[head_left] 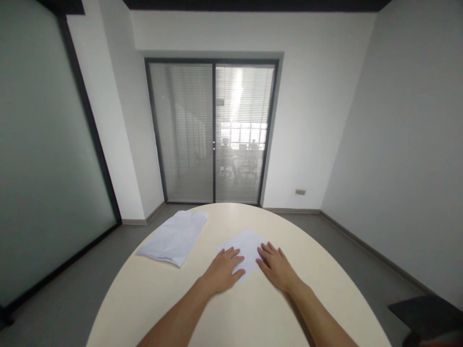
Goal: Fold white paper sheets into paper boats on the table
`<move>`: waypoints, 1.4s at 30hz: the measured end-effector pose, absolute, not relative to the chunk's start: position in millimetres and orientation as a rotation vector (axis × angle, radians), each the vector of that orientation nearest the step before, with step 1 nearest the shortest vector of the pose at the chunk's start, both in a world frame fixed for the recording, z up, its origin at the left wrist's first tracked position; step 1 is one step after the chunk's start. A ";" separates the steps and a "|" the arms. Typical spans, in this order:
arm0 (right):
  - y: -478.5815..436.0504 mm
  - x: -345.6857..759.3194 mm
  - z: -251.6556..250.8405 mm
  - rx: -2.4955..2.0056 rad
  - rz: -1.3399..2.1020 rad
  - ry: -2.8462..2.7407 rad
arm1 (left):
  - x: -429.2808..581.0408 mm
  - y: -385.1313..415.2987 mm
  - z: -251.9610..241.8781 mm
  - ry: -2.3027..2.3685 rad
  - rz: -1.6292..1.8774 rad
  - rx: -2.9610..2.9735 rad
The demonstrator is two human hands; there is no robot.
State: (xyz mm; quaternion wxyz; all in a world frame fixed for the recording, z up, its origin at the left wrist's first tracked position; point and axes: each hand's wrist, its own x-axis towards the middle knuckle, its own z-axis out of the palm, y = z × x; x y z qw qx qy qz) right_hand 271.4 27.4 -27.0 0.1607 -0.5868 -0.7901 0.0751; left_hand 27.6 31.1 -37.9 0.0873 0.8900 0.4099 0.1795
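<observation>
A small white sheet of paper [249,246] lies on the round, cream-coloured table [231,318], turned so that one corner points away from me. On its left part rests my left hand [224,271], palm down with the fingers spread and covering that edge. My right hand [275,267] lies at the paper's right edge, fingers stretched out and fingertips touching or just over it. Neither hand grips anything. Farther left on the table is a larger white stack of paper [177,236], slightly creased, apart from both hands.
Beyond the table stands a dark-framed glass door [214,130] with blinds. A frosted glass panel [47,159] is on the left. At the lower right, a dark flat object [427,315], perhaps a chair seat, stands beside the table. A socket [300,192] sits low on the wall.
</observation>
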 end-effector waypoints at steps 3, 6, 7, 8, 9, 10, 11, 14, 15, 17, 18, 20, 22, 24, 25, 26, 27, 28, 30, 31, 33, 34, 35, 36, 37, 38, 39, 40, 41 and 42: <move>24.3 269.2 -22.3 -1.446 0.377 -2.374 | 24.9 31.1 -35.5 1.199 0.478 2.630; 20.5 266.6 -19.6 -1.417 0.448 -2.393 | 21.8 30.9 -31.6 1.150 0.435 2.619; 19.5 266.4 -19.1 -1.422 0.459 -2.392 | 21.0 31.0 -30.5 1.140 0.430 2.616; 18.6 266.6 -18.8 -1.421 0.468 -2.393 | 20.5 31.1 -29.8 1.135 0.428 2.614; 18.0 267.0 -18.6 -1.419 0.475 -2.393 | 20.2 31.2 -29.4 1.132 0.430 2.612; 17.6 267.7 -18.4 -1.414 0.475 -2.394 | 20.0 31.4 -29.1 1.130 0.435 2.613; 17.4 268.5 -18.3 -1.409 0.471 -2.394 | 20.1 31.5 -29.1 1.127 0.444 2.616; 17.7 270.5 -18.2 -1.391 0.466 -2.381 | 20.4 31.3 -28.9 1.115 0.500 2.632; 18.0 270.9 -18.4 -1.382 0.466 -2.371 | 20.5 31.0 -28.6 1.109 0.520 2.634; 18.6 271.2 -19.4 -1.364 0.456 -2.348 | 20.4 30.4 -27.2 1.104 0.557 2.625; 19.0 271.2 -20.1 -1.359 0.443 -2.337 | 20.2 30.2 -26.4 1.101 0.574 2.617; 19.9 271.4 -22.1 -1.355 0.417 -2.323 | 19.6 29.8 -24.4 1.083 0.593 2.606; 20.6 272.0 -24.1 -1.349 0.398 -2.312 | 19.0 29.8 -22.6 1.062 0.595 2.607; 20.8 272.8 -25.2 -1.336 0.389 -2.303 | 18.5 29.6 -21.1 1.046 0.600 2.612; 20.6 273.1 -25.1 -1.330 0.386 -2.298 | 18.5 29.3 -20.4 1.042 0.608 2.612; 20.2 273.3 -24.7 -1.327 0.385 -2.291 | 18.5 28.8 -19.7 1.039 0.620 2.611; 19.7 273.3 -23.8 -1.325 0.385 -2.284 | 18.7 28.2 -19.1 1.036 0.636 2.609; 19.1 273.1 -22.8 -1.325 0.387 -2.278 | 19.0 27.5 -18.3 1.037 0.655 2.607; 18.0 272.1 -20.6 -1.326 0.397 -2.272 | 19.7 26.1 -16.5 1.059 0.694 2.600; 17.7 271.5 -19.7 -1.325 0.403 -2.271 | 20.0 25.4 -15.4 1.077 0.711 2.593; 17.6 270.1 -18.8 -1.325 0.417 -2.270 | 20.4 24.6 -12.8 1.110 0.720 2.575; 17.8 269.4 -18.7 -1.326 0.422 -2.265 | 20.5 24.4 -11.4 1.123 0.711 2.565; 18.1 268.7 -18.6 -1.326 0.426 -2.259 | 20.6 24.3 -10.0 1.135 0.694 2.556; 18.3 268.0 -18.6 -1.322 0.432 -2.258 | 20.7 24.4 -8.9 1.152 0.674 2.550; 18.3 267.3 -18.3 -1.316 0.439 -2.258 | 20.9 24.5 -8.1 1.174 0.654 2.547; 18.2 266.5 -17.6 -1.309 0.444 -2.258 | 21.2 24.8 -7.8 1.204 0.639 2.549; 17.8 265.6 -16.6 -1.301 0.449 -2.260 | 21.7 25.1 -7.9 1.240 0.626 2.555; 17.2 264.7 -15.1 -1.292 0.450 -2.261 | 22.4 25.5 -8.6 1.276 0.616 2.565; 16.4 263.6 -13.3 -1.282 0.448 -2.262 | 23.2 26.1 -9.7 1.313 0.611 2.578; 15.4 262.4 -11.4 -1.270 0.442 -2.261 | 24.0 26.8 -11.3 1.348 0.608 2.594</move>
